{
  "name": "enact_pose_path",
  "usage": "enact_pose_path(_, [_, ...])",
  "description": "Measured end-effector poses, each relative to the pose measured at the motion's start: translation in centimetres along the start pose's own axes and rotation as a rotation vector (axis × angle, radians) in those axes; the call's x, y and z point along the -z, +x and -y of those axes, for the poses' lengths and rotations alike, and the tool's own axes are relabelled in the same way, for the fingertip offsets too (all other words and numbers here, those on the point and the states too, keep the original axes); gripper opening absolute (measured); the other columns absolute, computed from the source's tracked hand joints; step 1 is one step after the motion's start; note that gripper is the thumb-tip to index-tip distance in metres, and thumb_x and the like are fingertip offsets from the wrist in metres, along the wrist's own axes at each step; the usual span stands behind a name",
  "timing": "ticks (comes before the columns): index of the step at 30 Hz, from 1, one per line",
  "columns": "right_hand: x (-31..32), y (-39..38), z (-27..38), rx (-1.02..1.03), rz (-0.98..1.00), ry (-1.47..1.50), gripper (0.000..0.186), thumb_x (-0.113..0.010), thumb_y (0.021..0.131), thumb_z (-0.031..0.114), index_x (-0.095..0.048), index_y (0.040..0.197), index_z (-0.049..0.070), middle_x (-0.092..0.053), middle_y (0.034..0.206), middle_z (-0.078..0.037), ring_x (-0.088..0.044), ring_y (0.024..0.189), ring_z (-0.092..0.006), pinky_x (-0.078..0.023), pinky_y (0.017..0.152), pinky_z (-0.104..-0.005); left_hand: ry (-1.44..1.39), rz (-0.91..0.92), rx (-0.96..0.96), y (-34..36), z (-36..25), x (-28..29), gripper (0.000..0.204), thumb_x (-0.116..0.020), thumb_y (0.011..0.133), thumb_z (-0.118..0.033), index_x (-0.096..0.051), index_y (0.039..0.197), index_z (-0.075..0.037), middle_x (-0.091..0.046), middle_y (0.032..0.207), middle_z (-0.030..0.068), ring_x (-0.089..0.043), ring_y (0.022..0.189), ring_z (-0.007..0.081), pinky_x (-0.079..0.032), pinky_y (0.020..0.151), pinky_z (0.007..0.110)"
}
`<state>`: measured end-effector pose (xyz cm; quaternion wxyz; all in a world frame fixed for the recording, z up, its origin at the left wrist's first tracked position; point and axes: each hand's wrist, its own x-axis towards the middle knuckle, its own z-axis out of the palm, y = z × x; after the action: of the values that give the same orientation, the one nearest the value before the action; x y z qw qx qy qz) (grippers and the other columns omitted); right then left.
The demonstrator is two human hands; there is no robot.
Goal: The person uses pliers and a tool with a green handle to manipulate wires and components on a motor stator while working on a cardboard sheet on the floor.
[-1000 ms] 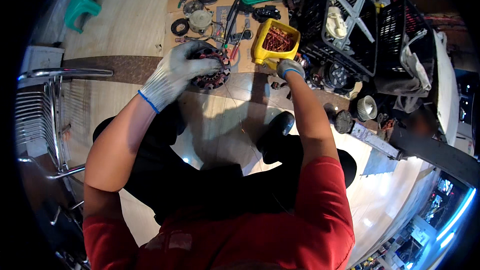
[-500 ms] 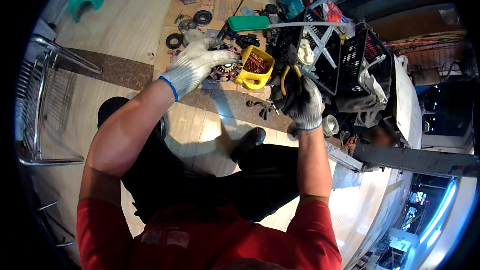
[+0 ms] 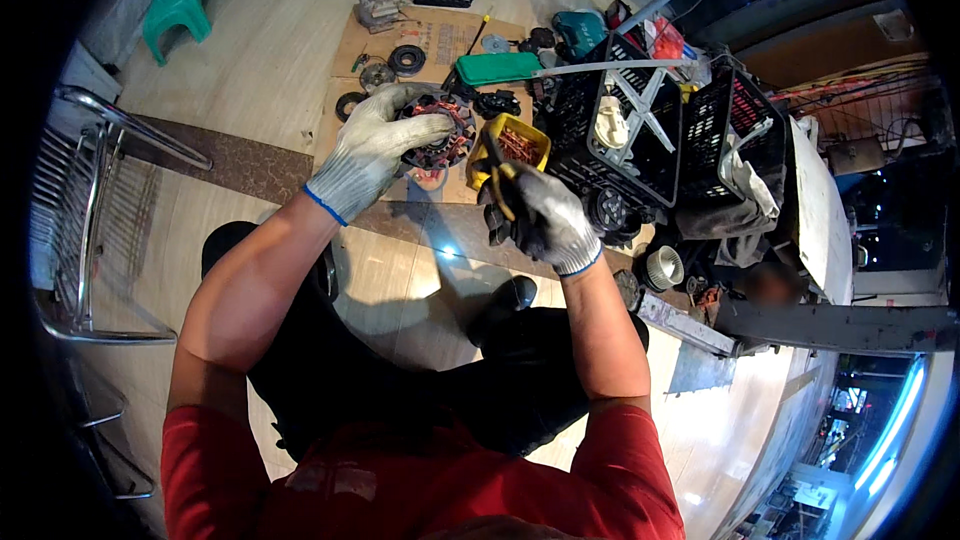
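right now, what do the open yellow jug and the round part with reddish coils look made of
The open yellow jug seems lightly glossy plastic: even colour, thin rim. The round part with reddish coils looks like dull metal, from its dark body; the coppery tint suggests wire windings, too small to confirm.

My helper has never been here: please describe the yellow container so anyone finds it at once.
Start at the big cardboard sheet. At its lower right edge, just beyond the gloved right hand, sits the open yellow container. Its colour and copper-coloured scraps set it apart from the black crates.
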<state>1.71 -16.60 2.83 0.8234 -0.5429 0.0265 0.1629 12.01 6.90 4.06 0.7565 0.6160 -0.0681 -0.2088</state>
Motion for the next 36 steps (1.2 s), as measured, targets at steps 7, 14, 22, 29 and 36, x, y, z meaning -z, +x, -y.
enact_pose_path(7, [0.2,-0.1,-0.6,-0.161,0.057,0.376,0.056,-0.061,0.096,0.039,-0.050,0.133,-0.003,-0.068,0.110,-0.019,-0.070,0.086,-0.0243,-0.058,0.067,-0.0318,-0.138,-0.075,0.021,-0.2,-1.1,-0.7,0.044,-0.069,0.091,-0.010,-0.052,0.128,0.007,-0.066,0.111,0.0152,-0.068,0.097,0.0175,-0.058,0.086,0.029])
enact_pose_path(14, [-2.9,1.2,0.7,-0.152,-0.211,-0.645,0.046,-0.065,0.092,0.024,-0.054,0.131,0.003,-0.069,0.102,-0.017,-0.069,0.083,-0.0270,-0.055,0.071,-0.0344,-0.116,-0.085,-0.097,0.7,0.5,0.0,0.043,-0.069,0.091,-0.015,-0.053,0.124,0.007,-0.066,0.108,0.0123,-0.066,0.096,0.0162,-0.057,0.084,0.029])
enact_pose_path(22, [-2.8,1.2,-0.6,0.636,-0.503,-1.671,0.065,-0.074,0.078,0.018,-0.048,0.136,0.001,-0.058,0.112,-0.026,-0.058,0.100,-0.0437,-0.049,0.084,-0.0512,-0.155,-0.092,-0.052,0.1,-0.3,-1.5,0.044,-0.069,0.091,-0.014,-0.051,0.126,0.007,-0.066,0.107,0.0130,-0.068,0.095,0.0190,-0.061,0.081,0.033])
enact_pose_path(29, [-2.3,1.4,-1.2,0.559,-0.571,-1.772,0.063,-0.073,0.081,0.022,-0.048,0.135,0.000,-0.059,0.111,-0.025,-0.058,0.100,-0.0418,-0.049,0.084,-0.0504,-0.175,-0.092,-0.036,0.4,0.7,-1.8,0.043,-0.068,0.091,-0.008,-0.050,0.127,0.007,-0.066,0.108,0.0151,-0.069,0.094,0.0223,-0.064,0.079,0.040])
enact_pose_path(36, [-4.5,1.0,0.0,0.612,-0.556,-1.743,0.058,-0.071,0.082,0.021,-0.050,0.131,-0.002,-0.060,0.106,-0.024,-0.060,0.094,-0.0411,-0.050,0.080,-0.0498,-0.172,-0.097,-0.044,0.4,1.1,-1.8,0.043,-0.068,0.091,-0.008,-0.049,0.127,0.005,-0.064,0.110,0.0134,-0.067,0.096,0.0231,-0.065,0.078,0.046])
